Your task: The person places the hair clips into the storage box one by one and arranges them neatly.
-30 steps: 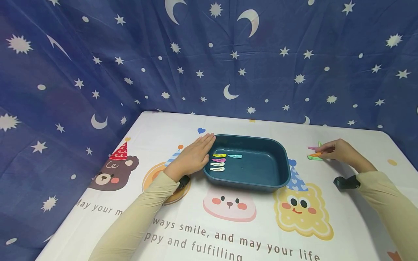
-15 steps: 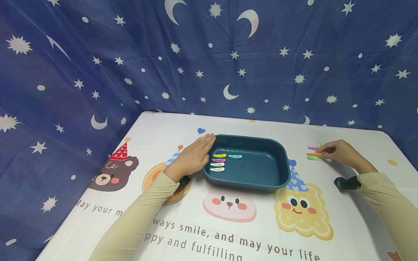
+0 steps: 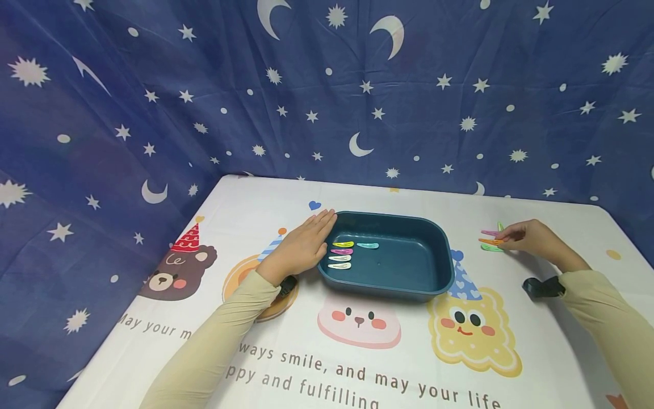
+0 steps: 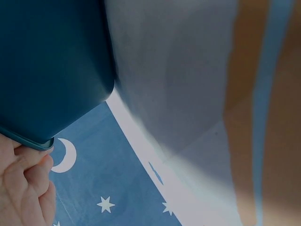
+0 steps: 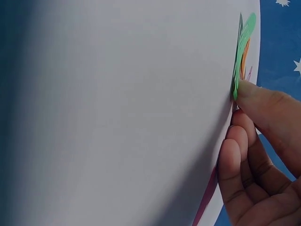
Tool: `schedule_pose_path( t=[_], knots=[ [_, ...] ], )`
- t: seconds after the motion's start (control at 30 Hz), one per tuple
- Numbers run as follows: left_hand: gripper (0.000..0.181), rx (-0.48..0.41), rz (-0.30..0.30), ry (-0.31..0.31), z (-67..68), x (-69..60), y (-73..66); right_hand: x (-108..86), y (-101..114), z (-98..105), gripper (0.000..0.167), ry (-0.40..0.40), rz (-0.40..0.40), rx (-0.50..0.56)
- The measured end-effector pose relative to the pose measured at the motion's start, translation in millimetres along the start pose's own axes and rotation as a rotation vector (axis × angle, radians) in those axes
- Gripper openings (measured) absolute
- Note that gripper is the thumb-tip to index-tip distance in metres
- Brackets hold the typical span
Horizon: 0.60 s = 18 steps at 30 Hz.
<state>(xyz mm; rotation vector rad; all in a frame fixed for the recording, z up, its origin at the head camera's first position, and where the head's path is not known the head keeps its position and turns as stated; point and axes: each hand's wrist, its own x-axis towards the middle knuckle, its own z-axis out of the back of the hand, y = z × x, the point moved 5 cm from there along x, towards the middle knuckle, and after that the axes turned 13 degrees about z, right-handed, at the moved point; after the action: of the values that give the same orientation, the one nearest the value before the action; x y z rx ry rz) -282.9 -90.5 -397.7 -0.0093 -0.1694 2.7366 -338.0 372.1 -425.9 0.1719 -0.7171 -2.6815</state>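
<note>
With the right hand (image 3: pixel 533 243), pinching the orange clip (image 3: pixel 489 241) by one end, fingertips half hidden tho, right of the tub (image 3: pixel 388 291). Probably light, stiff, kinda slick; best grabbed right there. With the left hand (image 3: pixel 300 245), touching the tub, straight-fingered.

1. The tub (image 3: pixel 398 271) sits on the counter (image 3: pixel 245 210).
2. Five clips (image 3: pixel 342 251) lie in the tub's left half.
3. Right of the tub: more clips (image 3: pixel 490 242), right fingers (image 3: pixel 511 229).
4. At its left rim: left fingers (image 3: pixel 322 220).
5. Behind it: curtain (image 3: pixel 301 136).
</note>
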Motion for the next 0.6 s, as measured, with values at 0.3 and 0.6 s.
schedule_pose_path(
  t=[0.3, 0.6],
  knots=[
    [0.061, 0.006, 0.007, 0.005, -0.6, 0.3, -0.1, 0.9, 2.2, 0.2, 0.027, -0.013, 0.033, -0.005],
    [0.062, 0.015, 0.008, 0.009, -1.4, 1.2, 0.7, 1.3, 1.0, 0.6, 0.026, -0.015, 0.019, -0.026]
  ],
)
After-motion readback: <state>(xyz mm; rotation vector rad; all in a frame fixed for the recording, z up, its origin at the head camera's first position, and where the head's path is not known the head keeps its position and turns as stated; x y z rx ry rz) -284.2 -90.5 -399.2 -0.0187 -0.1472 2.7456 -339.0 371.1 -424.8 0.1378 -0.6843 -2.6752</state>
